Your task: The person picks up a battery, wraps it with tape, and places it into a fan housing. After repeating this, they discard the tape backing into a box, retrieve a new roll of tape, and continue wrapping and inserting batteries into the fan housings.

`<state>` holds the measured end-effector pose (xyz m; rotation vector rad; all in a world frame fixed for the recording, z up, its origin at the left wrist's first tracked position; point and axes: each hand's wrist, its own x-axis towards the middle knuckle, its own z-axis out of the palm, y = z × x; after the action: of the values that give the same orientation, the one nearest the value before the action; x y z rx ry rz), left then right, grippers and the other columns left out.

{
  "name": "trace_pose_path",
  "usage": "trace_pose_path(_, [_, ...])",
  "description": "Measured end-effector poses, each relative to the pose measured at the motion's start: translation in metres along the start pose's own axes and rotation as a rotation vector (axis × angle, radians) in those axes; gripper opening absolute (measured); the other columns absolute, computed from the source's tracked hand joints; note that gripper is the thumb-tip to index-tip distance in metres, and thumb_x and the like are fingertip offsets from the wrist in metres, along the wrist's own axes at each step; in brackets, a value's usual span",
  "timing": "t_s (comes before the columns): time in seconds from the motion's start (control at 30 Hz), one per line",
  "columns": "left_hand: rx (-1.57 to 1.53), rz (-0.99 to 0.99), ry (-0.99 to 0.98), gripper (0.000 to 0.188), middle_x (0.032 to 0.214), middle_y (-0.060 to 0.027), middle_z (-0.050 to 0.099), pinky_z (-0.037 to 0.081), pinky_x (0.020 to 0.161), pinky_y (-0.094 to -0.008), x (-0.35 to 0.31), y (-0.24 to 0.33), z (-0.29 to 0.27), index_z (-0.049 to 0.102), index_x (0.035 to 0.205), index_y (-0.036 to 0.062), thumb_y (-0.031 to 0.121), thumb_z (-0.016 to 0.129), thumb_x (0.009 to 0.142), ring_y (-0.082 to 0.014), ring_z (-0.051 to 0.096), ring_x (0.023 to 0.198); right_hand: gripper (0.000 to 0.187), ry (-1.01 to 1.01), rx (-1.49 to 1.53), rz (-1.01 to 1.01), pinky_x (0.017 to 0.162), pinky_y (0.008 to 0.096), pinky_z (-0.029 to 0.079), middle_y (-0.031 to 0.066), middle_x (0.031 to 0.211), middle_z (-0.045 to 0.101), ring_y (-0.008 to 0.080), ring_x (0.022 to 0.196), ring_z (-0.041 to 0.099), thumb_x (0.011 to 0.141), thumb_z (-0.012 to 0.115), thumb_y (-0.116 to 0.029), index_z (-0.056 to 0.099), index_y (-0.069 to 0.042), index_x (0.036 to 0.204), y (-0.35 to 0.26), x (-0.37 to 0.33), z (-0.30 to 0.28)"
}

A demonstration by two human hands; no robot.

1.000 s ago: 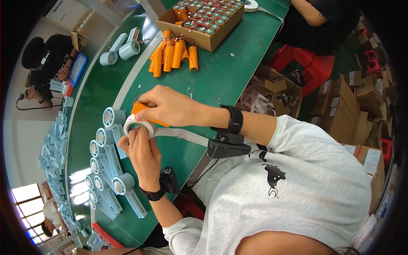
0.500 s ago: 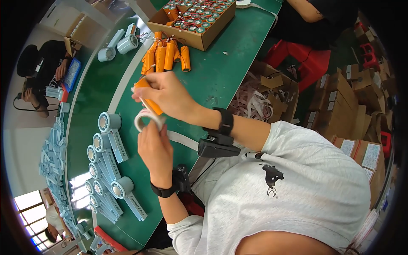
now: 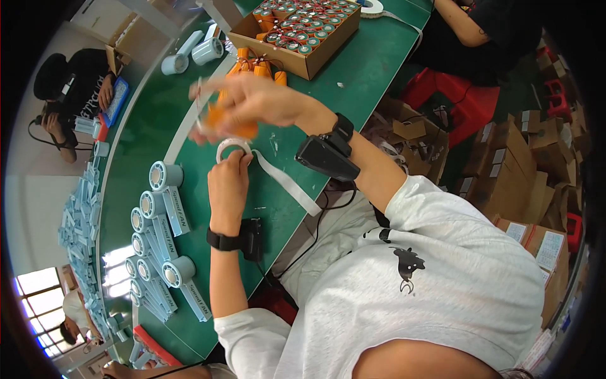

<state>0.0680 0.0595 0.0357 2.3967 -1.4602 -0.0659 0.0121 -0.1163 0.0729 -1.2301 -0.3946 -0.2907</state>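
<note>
My left hand (image 3: 227, 186) is closed on a roll of white tape (image 3: 222, 150), pinching its near rim just above the green table. A loose white strip (image 3: 284, 180) runs from beside the roll toward the table's near edge. Just beyond the roll, my right hand (image 3: 268, 101) is smeared by motion, its fingers round an orange cylindrical battery pack (image 3: 246, 131). A thin pale piece, blurred, shows at those fingertips; I cannot tell whether it is wire or tape. More orange battery packs (image 3: 280, 78) lie behind my right hand, partly covered by it.
A cardboard box (image 3: 303, 65) of battery packs stands at the back. Several light-blue handheld fans (image 3: 178, 271) lie in a row at left, with a heap of blue parts (image 3: 79, 221) beyond. A person (image 3: 76, 88) works at far left, another (image 3: 467, 28) at upper right.
My right hand has turned and blurred, with the battery pack still in it. My left hand and the tape roll have shifted slightly up and right in view; more of the loose strip shows.
</note>
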Motion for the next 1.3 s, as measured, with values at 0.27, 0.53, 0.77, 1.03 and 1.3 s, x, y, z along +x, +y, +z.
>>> trace_pose_path(0.27, [-0.326,0.026,0.22,0.005,0.07,-0.0153,0.062,0.047,0.052,-0.0316,0.009,0.008,-0.006,0.056,0.081,-0.0009,0.002,0.06,0.08,-0.0273,0.059,0.056,0.031,0.144,0.312,-0.016,0.088,0.0293,0.046,0.0168,0.094,0.064,0.0278,0.101,0.06,0.069,0.064,0.006,0.05,-0.001,0.096,0.033,-0.024,-0.015])
trace_pose_path(0.53, [0.293,0.239,0.353,0.043,0.1,-0.0116,0.06,0.047,0.067,-0.0281,0.017,-0.049,-0.096,0.057,0.103,0.0035,-0.017,0.051,0.066,-0.0216,0.059,0.08,0.023,0.192,0.056,-0.025,0.084,0.028,0.046,0.0067,0.09,0.064,0.024,0.1,0.061,0.071,0.066,0.003,0.056,0.002,0.092,0.002,-0.038,-0.015])
trace_pose_path(0.77, [0.118,-0.083,-0.405,0.054,0.111,-0.0131,0.057,0.046,0.082,-0.0316,0.011,-0.094,-0.125,0.053,0.114,0.0035,-0.013,0.058,0.063,-0.0289,0.057,0.095,0.022,0.102,-0.494,-0.245,0.087,0.0279,0.045,0.0052,0.098,0.063,0.0202,0.1,0.059,0.066,0.068,0.005,0.064,-0.001,0.087,-0.013,-0.034,-0.011])
trace_pose_path(1.03, [0.117,0.2,-0.148,0.048,0.117,-0.0148,0.053,0.044,0.089,-0.0399,-0.053,-0.033,-0.087,0.055,0.109,0.0013,0.005,0.072,0.064,-0.0328,0.05,0.109,0.028,0.027,-0.717,-0.087,0.071,0.0259,0.049,0.0059,0.089,0.061,0.0155,0.079,0.059,0.066,0.067,0.004,0.063,0.0,0.093,-0.037,-0.045,0.017])
trace_pose_path(1.3, [0.181,0.566,-0.087,0.036,0.118,-0.012,0.052,0.039,0.094,-0.0451,-0.062,-0.035,-0.065,0.058,0.101,0.0031,0.006,0.07,0.068,-0.0295,0.048,0.112,0.022,-0.122,-0.575,-0.055,0.069,0.0268,0.049,0.0059,0.086,0.057,0.015,0.077,0.057,0.068,0.063,0.004,0.057,0.001,0.089,-0.034,-0.039,0.055])
